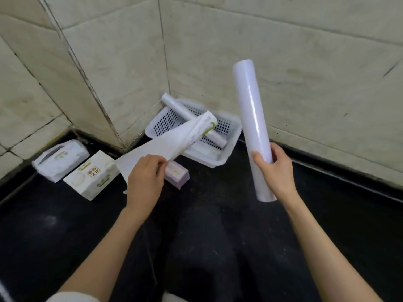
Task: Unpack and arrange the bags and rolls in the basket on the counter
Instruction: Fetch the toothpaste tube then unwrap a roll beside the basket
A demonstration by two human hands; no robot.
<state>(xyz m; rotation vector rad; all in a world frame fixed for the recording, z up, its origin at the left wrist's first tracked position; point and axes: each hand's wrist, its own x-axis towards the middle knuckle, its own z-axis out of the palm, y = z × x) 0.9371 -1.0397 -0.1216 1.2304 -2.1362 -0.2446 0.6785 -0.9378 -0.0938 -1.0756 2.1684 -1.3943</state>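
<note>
Nearest the camera, at five o'clock, the right hand (275, 171) is wrapped tight around the lower part of a long white roll (253, 129), holding it almost upright and clear of the desk (218, 225), probably to carry it to its place. At nine o'clock of it, the left hand (145, 177) pinches a second roll with a green label (192, 132), thumb and fingers closed on its loose white sheet, tilted out over the basket rim. At twelve o'clock the white perforated basket (161, 125) sits in the tiled corner with another roll (176, 106) leaning in it. Two white packs (58, 160) (91, 176) and a small purple box (177, 174) lie on the desk at ten o'clock, seemingly already unpacked.
</note>
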